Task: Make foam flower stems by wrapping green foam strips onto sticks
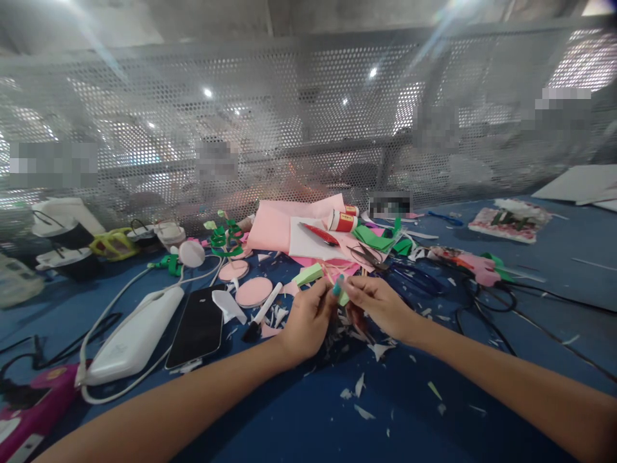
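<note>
My left hand [308, 318] and my right hand [380, 305] meet over the middle of the blue table, fingertips pinched close together. Between them is a small light green paper piece [344, 298], partly hidden by the fingers. A teal patch shows at the left thumb tip. Just beyond my left hand lies a folded light green strip [308, 274]. Blue-handled scissors [419, 280] lie past my right hand, blades toward the paper pile. White and pink paper scraps [359, 384] are strewn under and around both hands.
Behind are pink sheets [274, 225], a red cutter [322, 235] and a red-and-white tube [343, 222]. Leftward lie pink discs [254, 292], a black phone [197, 328], a white power bank [137, 334] and cables. A pink-handled tool [482, 269] lies right. A perforated metal screen [289, 116] stands behind.
</note>
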Demonstrator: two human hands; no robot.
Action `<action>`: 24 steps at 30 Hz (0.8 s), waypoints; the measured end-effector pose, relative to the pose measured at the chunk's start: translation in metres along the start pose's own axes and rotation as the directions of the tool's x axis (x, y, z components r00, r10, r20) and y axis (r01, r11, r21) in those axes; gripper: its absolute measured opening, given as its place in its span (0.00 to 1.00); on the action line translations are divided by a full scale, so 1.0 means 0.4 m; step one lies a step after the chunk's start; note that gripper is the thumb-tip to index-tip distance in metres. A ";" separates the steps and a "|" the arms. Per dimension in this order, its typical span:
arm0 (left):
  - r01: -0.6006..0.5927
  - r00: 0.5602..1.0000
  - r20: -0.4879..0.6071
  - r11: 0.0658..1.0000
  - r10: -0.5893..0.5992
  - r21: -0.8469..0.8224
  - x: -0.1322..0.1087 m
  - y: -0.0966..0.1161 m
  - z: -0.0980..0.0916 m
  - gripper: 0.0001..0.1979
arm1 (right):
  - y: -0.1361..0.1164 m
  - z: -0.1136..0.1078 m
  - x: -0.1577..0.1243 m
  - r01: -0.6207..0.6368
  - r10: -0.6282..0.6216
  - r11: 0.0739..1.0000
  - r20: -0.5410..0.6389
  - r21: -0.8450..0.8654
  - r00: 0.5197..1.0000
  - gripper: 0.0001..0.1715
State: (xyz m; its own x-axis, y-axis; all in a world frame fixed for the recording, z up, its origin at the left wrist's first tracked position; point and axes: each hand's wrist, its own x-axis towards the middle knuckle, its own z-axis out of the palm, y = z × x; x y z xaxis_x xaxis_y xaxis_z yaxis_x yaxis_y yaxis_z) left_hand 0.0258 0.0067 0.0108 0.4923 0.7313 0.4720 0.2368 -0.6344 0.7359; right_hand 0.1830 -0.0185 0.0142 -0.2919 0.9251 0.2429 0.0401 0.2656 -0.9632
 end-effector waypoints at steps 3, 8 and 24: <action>0.023 0.999 -0.039 0.998 -0.021 0.058 0.001 0.006 0.002 0.14 | -0.001 0.007 -0.004 0.020 -0.024 0.998 -0.052 -0.064 0.998 0.24; 0.030 0.999 -0.043 0.992 -0.025 0.125 0.004 0.008 0.004 0.14 | -0.003 0.007 -0.004 0.062 -0.081 0.979 -0.093 -0.195 0.992 0.22; 0.000 1.000 -0.031 0.979 0.006 0.202 0.004 0.011 0.003 0.07 | -0.001 0.006 -0.003 0.083 -0.120 0.949 -0.103 -0.305 0.987 0.21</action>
State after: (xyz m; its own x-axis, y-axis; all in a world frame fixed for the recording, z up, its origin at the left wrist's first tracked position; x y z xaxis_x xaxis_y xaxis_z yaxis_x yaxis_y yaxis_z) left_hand 0.0288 0.0047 0.0142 0.4676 0.7348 0.4913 0.4012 -0.6717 0.6228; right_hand 0.1810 -0.0205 0.0138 -0.1943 0.9096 0.3673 0.3055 0.4119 -0.8585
